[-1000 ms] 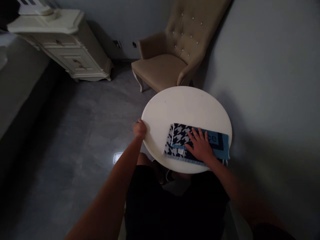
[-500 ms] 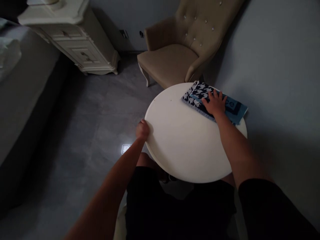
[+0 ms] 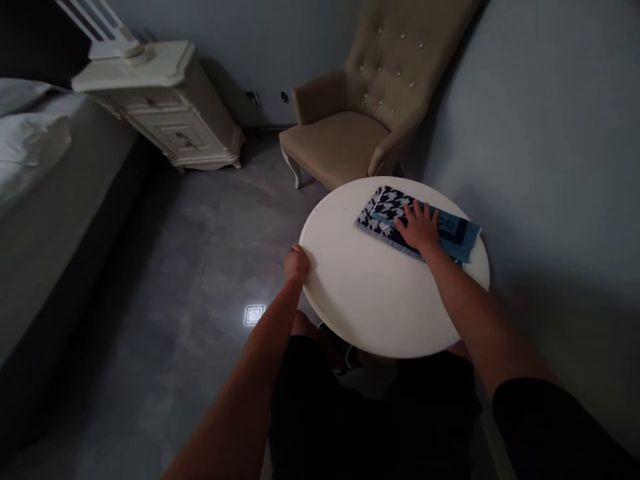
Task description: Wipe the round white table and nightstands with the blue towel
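On the round white table lies a folded towel, part navy-and-white houndstooth, part blue with dark lettering. My right hand rests flat on top of it, fingers spread, covering its middle. At the table's left rim, my left hand is closed around the edge; its fingertips are hidden beneath the top.
A tan tufted armchair stands just behind the table, near the wall. Further left are a white nightstand and a bed. A lit square patch shows on the grey floor. My legs are under the table's near side.
The towel has shifted toward me under my right hand, so the far rim of the table now shows behind it. My left hand keeps its grip on the rim. The view has tilted up slightly.
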`<state>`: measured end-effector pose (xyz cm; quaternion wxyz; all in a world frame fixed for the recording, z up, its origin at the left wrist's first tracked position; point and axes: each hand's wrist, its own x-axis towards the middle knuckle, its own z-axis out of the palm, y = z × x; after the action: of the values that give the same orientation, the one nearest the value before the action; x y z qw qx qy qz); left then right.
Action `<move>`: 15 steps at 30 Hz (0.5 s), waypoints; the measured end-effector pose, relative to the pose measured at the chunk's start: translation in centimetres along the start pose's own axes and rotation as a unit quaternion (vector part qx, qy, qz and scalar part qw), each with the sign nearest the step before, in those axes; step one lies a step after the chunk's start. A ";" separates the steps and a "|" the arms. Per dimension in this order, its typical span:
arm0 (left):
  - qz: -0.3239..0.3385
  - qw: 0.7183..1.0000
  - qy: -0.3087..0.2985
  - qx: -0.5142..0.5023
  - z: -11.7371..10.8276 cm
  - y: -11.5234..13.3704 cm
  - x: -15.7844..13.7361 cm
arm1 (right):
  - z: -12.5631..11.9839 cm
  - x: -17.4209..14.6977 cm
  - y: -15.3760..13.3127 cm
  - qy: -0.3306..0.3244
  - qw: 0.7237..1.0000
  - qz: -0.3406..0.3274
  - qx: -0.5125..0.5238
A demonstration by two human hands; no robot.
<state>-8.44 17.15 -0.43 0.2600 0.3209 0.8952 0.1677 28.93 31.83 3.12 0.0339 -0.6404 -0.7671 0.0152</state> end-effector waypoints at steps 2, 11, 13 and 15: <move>-0.001 1.000 -0.011 -0.015 0.0 0.0 -0.1 | 0.2 -3.4 -1.0 0.000 1.000 -0.013 -0.005; -0.008 0.998 -0.019 -0.058 -0.7 -0.1 -0.9 | 1.3 -24.2 -7.0 0.013 0.991 -0.135 -0.012; -0.005 0.998 -0.018 -0.061 -0.7 -0.2 -0.9 | 1.4 -27.9 -7.8 0.001 0.988 -0.154 -0.007; -0.004 0.998 -0.018 -0.062 -0.6 -0.3 -0.8 | 1.4 -30.4 -8.3 -0.012 0.986 -0.166 0.000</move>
<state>-8.39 16.31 0.20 0.2959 0.3040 0.8794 0.2162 26.11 0.48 1.26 0.0269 -0.5043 -0.8629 0.0175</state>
